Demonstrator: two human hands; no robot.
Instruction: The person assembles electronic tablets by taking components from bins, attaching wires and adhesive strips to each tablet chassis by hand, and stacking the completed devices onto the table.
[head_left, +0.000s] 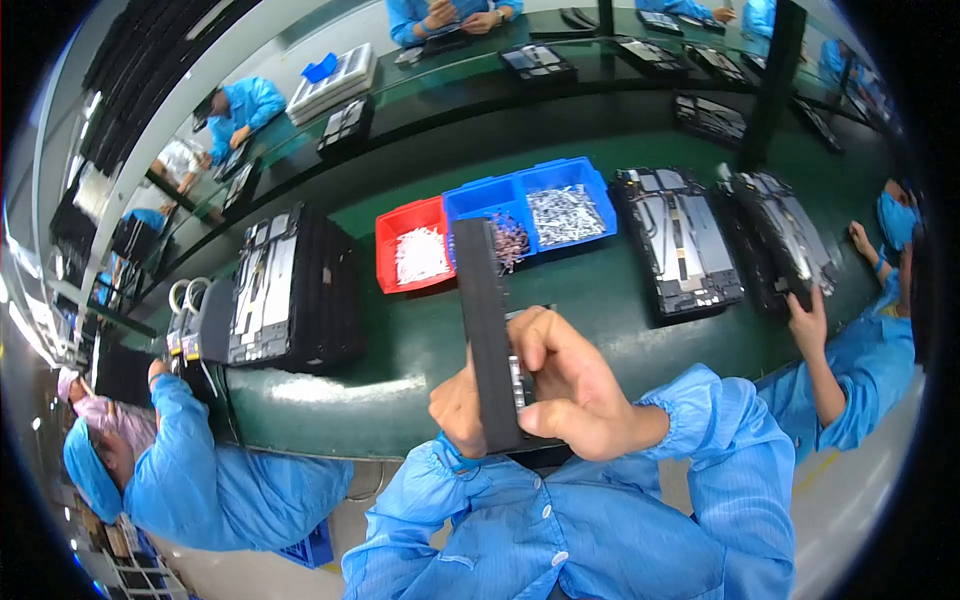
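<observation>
A thick black tray point(487, 340) stands on edge in front of me, its narrow side facing up. Silvery device parts show along its right face. My left hand point(457, 410) grips the tray from the left, with most of its fingers hidden behind it. My right hand point(580, 395) is closed against the parts face, thumb low at the edge and fingers curled above; whether it also holds a small part is hidden. Just beyond stand a red bin point(384, 255) of white pieces and a blue bin point(598, 187) with brownish and pale small pieces in separate compartments.
Stacked black trays with device parts point(265, 290) stand on the left of the green bench point(400, 395); more trays point(685, 240) lie at right. A co-worker's hand point(808, 322) touches a tray there. Another co-worker point(230, 480) sits left. A raised shelf point(430, 80) crosses behind.
</observation>
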